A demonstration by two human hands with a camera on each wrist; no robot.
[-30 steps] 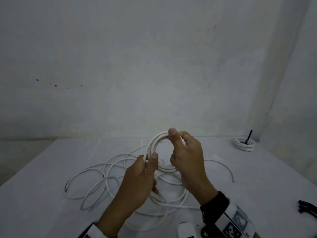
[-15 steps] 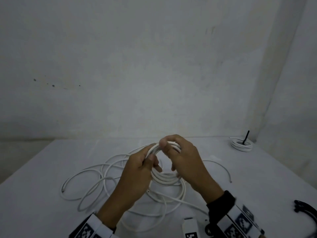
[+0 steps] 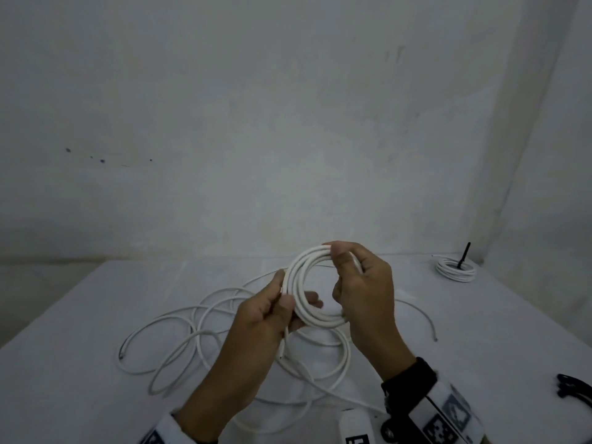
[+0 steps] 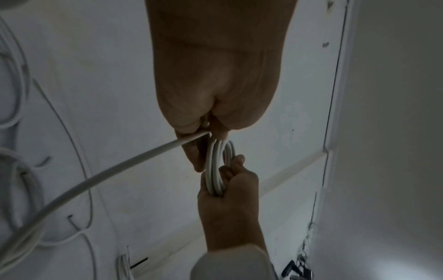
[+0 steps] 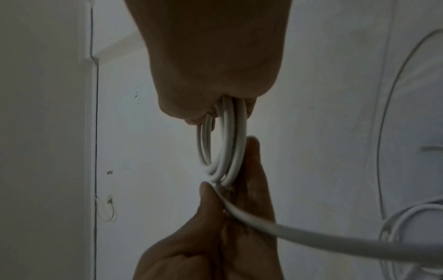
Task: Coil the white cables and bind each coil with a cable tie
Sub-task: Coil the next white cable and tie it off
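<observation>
Loose cable (image 3: 166,341) sprawls on the counter (image 3: 64,395) at left. The left hand (image 3: 266,315) pinches the coil (image 3: 299,283) held above it; the right hand (image 3: 365,290) grips its right side. Far right lies a tied coil (image 3: 455,271).

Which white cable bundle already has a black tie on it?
The small coil at the table's far right corner. A black tie sticks up from it; the others have none.

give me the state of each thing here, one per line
coil in hand: partly wound, held upright, untied
loose cable: sprawled on table, uncoiled
far coil: wound, black tie on it
black ties: lying unused at table edge
left hand: grips coil
right hand: grips coil
</observation>
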